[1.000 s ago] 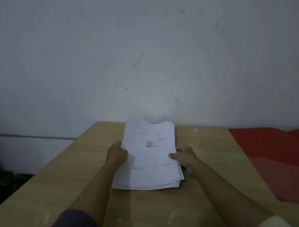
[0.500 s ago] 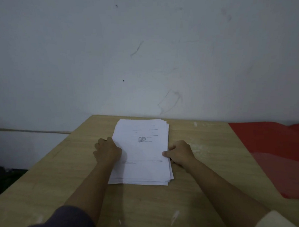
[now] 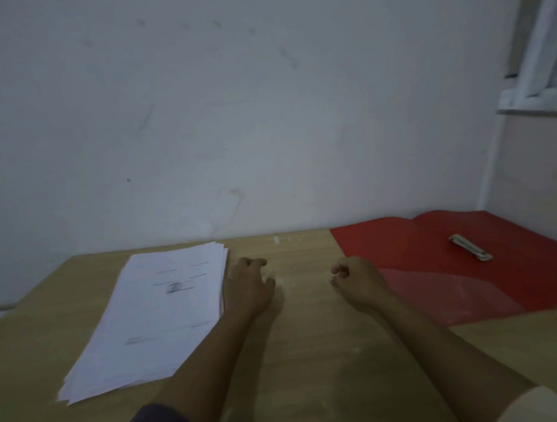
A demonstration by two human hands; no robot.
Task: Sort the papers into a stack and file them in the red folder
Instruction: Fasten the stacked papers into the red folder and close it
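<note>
Neither hand held anything. The left hand lay on the table with its fingers loosely bent, their tips down on the wood, right against the right edge of the stack of papers; whether it touched the sheets could not be told. The right hand was curled into a loose fist, just left of the red folder, its wrist overlapping the folder's near left corner.

The stack lay flat on the left part of the table, printed side up, its edges slightly fanned. The folder lay open on the right, reaching the far wall, with a metal fastener lying on its far right half. A dark sleeve covered the left arm, a light sleeve the right. A window frame showed at the upper right.
</note>
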